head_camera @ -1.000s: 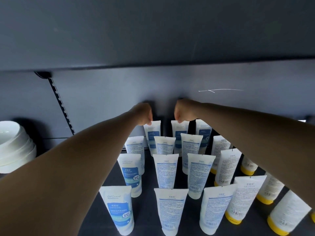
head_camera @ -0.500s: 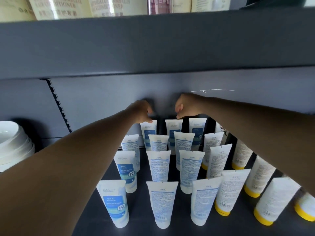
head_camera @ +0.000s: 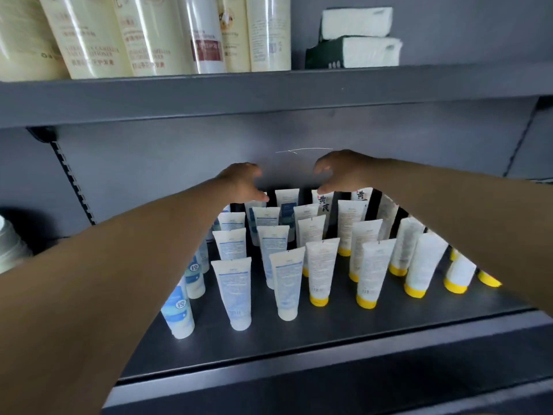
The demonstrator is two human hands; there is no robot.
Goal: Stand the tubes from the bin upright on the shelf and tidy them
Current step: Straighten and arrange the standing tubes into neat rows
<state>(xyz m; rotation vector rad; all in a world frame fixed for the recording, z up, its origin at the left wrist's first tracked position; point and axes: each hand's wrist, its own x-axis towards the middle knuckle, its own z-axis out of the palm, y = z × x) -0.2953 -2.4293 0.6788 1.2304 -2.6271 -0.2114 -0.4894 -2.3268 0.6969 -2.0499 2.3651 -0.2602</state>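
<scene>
Several white tubes stand cap-down in rows on the dark grey shelf (head_camera: 299,339). The left rows are blue-and-white tubes (head_camera: 235,292); the right rows have yellow caps (head_camera: 318,271). Both my arms reach to the back row. My left hand (head_camera: 242,181) hovers with fingers spread, its fingertips at the top of a back-row blue tube (head_camera: 256,211). My right hand (head_camera: 336,172) is open just above a back-row tube with black characters (head_camera: 324,203). Neither hand holds anything. The bin is out of view.
The shelf above (head_camera: 269,91) carries tall cream bottles (head_camera: 89,34) and stacked tissue packs (head_camera: 356,40). White bowls (head_camera: 10,247) sit at the far left. A slotted upright (head_camera: 74,187) runs down the back panel on the left.
Both hands went from closed on the back-row tube tops to open and lifted slightly. The view has tilted up, revealing the upper shelf and the front edge.
</scene>
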